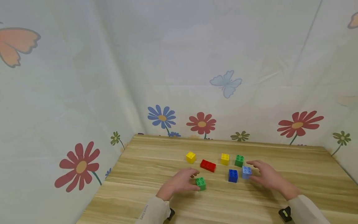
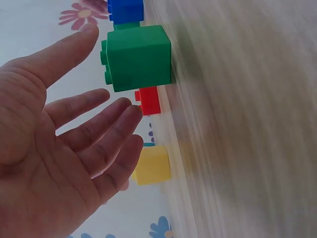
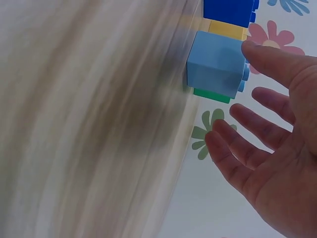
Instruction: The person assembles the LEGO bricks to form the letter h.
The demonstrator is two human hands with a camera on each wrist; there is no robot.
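My left hand point(image 1: 182, 181) is beside a green brick point(image 1: 200, 184), its thumb tip right at the near side and its fingers spread. The left wrist view shows the palm of that hand point(image 2: 74, 134) facing the green brick point(image 2: 138, 59), with nothing gripped. On the right, my right hand point(image 1: 265, 176) reaches round a light blue brick point(image 1: 246, 172), thumb at the near side and fingers beyond it. In the right wrist view its thumb tip overlaps the edge of the light blue brick point(image 3: 216, 64), and the other fingers are loosely extended.
Between the hands stands a dark blue brick point(image 1: 233, 176). Farther back are a long red brick point(image 1: 208, 165), two yellow bricks, one left point(image 1: 190, 157) and one right point(image 1: 225, 159), and another green brick point(image 1: 239, 161). The wooden table point(image 1: 156, 152) meets a flower-printed curtain point(image 1: 179, 77).
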